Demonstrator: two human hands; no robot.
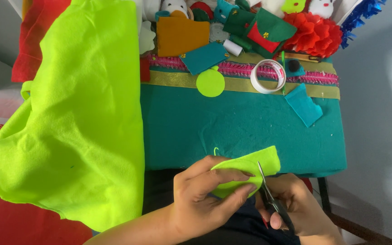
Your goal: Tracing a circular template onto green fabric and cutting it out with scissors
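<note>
Where teal felt covers the table, left hand pinching small lime-green felt piece, right hand gripping black-handled scissors against its curved edge.

left hand fingers pinched shut, right hand curled closed beside it.

Both hands, left and right, are bare, no rings or wristbands showing, forearms uncovered too. Red polish on a right fingernail. Dark clothing over the lap.
</note>
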